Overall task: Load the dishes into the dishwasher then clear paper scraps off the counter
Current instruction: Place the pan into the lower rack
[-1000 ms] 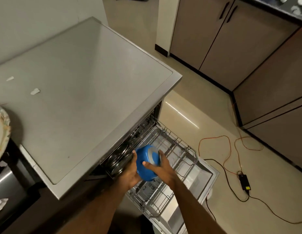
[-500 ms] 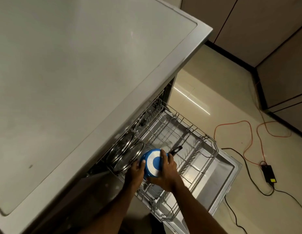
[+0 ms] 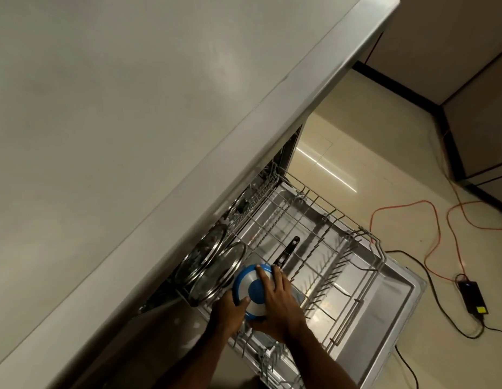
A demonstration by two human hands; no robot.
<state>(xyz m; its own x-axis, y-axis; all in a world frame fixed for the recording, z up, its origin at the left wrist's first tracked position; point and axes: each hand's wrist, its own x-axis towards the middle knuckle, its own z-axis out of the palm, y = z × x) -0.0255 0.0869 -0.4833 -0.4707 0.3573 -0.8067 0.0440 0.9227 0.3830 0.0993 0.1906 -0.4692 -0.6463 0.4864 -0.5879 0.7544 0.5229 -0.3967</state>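
Note:
A blue and white bowl (image 3: 251, 292) sits bottom-up in the pulled-out wire rack (image 3: 353, 248) of the open dishwasher. My left hand (image 3: 230, 308) holds its left edge, thumb curled onto the white ring. My right hand (image 3: 280, 301) grips it from the right, fingers spread over the base. Two glass lids (image 3: 213, 265) with steel rims stand on edge just left of the bowl. A black pan handle (image 3: 287, 251) sticks up behind the bowl. No paper scraps are in view.
The grey counter top (image 3: 118, 122) overhangs the dishwasher and fills the upper left. The open dishwasher door (image 3: 395, 310) lies below the rack. Orange and black cables (image 3: 432, 228) and a black power adapter (image 3: 472, 297) lie on the tiled floor to the right, near brown cabinets (image 3: 468, 37).
The view has tilted down and moved closer to the rack. Both hands have lowered the bowl, turning its base up, next to the lids.

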